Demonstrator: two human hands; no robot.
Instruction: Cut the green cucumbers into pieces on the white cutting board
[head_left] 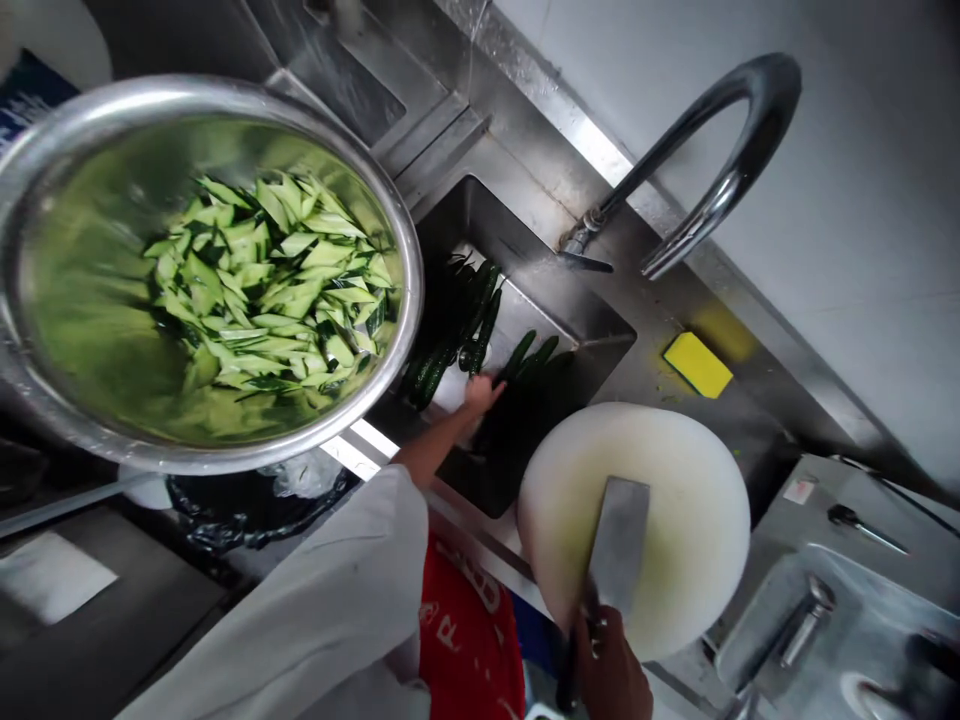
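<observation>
My left hand (480, 393) reaches down into the sink (525, 310), its fingers closed round the near end of a dark green cucumber (487, 335). More cucumbers (431, 375) lie to its left, and another group of cucumbers (532, 360) is on its right, partly lost in shadow. With my right hand (611, 670) I grip the handle of a cleaver (621, 530). Its broad blade is over the round white cutting board (697, 500), which stands beside the sink. Whether the blade touches the board I cannot tell.
A large steel bowl (409, 270) with sliced cucumber pieces (277, 280) stands at the left. Behind the sink rises a curved faucet (757, 90). A yellow sponge (697, 365) lies right of it. Below the bowl is a black-lined bin (247, 510); a metal basin (847, 590) is at right.
</observation>
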